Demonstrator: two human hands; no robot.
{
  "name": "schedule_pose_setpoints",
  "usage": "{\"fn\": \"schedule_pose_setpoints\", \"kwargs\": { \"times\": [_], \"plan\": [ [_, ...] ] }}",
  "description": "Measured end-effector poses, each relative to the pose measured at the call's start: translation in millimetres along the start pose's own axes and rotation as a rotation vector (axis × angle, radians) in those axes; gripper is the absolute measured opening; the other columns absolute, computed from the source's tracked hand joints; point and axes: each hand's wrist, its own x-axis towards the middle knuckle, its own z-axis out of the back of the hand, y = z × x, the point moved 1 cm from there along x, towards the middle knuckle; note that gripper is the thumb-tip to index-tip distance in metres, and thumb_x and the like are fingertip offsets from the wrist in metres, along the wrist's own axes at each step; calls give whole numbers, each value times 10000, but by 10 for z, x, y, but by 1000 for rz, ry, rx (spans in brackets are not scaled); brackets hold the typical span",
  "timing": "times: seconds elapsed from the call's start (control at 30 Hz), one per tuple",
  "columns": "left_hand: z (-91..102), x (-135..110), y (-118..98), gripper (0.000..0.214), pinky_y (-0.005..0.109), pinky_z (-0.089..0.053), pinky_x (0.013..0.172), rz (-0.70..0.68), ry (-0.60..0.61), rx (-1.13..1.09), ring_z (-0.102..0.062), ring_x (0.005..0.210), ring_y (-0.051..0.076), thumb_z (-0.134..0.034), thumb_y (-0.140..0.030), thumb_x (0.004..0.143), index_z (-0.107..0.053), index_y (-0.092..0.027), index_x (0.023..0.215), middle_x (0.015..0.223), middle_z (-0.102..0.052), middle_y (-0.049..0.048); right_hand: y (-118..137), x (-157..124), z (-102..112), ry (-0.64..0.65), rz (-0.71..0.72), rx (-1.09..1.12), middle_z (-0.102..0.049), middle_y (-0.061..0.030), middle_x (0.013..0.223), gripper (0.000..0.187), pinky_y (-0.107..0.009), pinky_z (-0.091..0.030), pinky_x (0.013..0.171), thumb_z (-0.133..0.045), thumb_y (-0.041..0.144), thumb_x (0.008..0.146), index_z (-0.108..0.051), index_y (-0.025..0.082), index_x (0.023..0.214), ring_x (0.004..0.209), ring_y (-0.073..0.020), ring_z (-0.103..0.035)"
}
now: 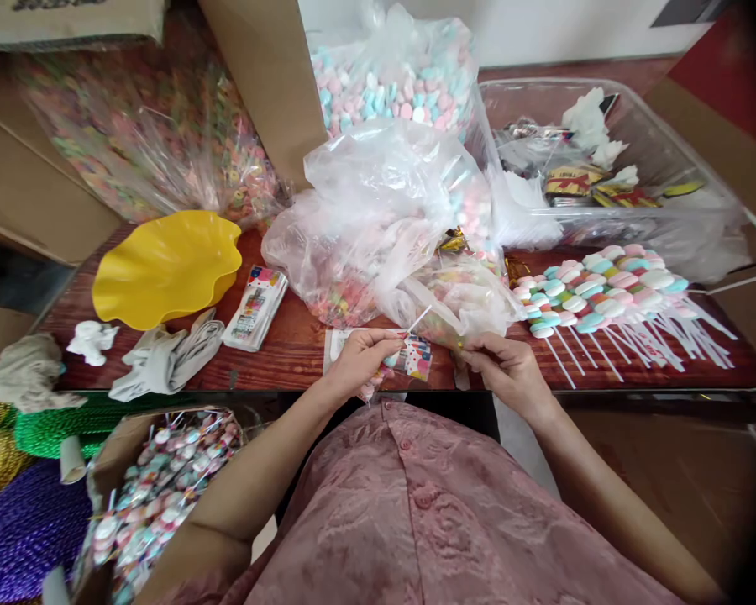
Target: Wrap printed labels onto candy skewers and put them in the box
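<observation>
My left hand [366, 363] is closed around a candy skewer on a white stick [421, 318], held at the table's front edge. Pink and pale blue candy [391, 360] shows below the fingers, and the stick points up to the right. Just to the right, my right hand [507, 370] is pinched at the fingertips; a tiny golden speck shows there, too small to name. Under the left hand lies a printed plastic wrapper [418, 360]. Finished-looking candy skewers [605, 290] lie piled to the right, their white sticks toward me.
Clear bags of candy [384, 92] and gummy rings [245, 181] stand behind. A yellow wavy bowl [167, 269], a stack of printed wrappers [256, 308] and grey gloves [170, 357] lie left. A clear plastic bin [617, 214] sits back right. Below left, a carton [104, 466] holds wrapped skewers.
</observation>
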Motion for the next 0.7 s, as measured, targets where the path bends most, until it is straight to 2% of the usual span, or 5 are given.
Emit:
{"fn": "schedule_pose_setpoints", "kwargs": {
  "times": [0.1,0.2,0.3,0.4,0.7],
  "plan": [
    [-74,-16,-22,252,141,-347,349,-1,-1,20,-467,367,30,-693,-365,741,-710,-142,856,607,-607,-36,100,11,24,-76,-67,166,-610,24,617,107,-253,-441,484,-679,308,836,-679,216,782,509,-115,-523],
    [-180,14,-17,222,143,-314,332,0,-7,56,-411,342,17,-680,-345,746,-698,-131,804,596,-591,-39,261,39,-21,-141,-13,185,-677,2,704,67,-275,-501,530,-699,273,823,-728,239,873,563,-134,-586],
    [-280,39,-17,210,147,-289,325,-26,24,31,-386,338,18,-655,-326,755,-699,-126,798,579,-571,-41,418,99,-150,-43,188,49,-725,-31,853,230,-304,-553,658,-606,197,880,-745,259,1052,723,-161,-663],
    [-312,33,-6,241,148,-282,343,-69,41,-11,-371,357,25,-633,-359,770,-703,-133,812,539,-517,-52,479,163,-292,18,333,-131,-731,-55,904,344,-291,-555,684,-498,131,903,-735,246,1124,785,-159,-678],
    [-163,22,138,304,166,-384,497,-206,32,-74,-470,551,58,-712,-438,714,-704,-136,755,660,-590,-9,350,208,-471,64,307,-185,-744,-58,901,325,-297,-548,689,-493,128,899,-710,219,1123,781,-171,-690]
  ]
}}
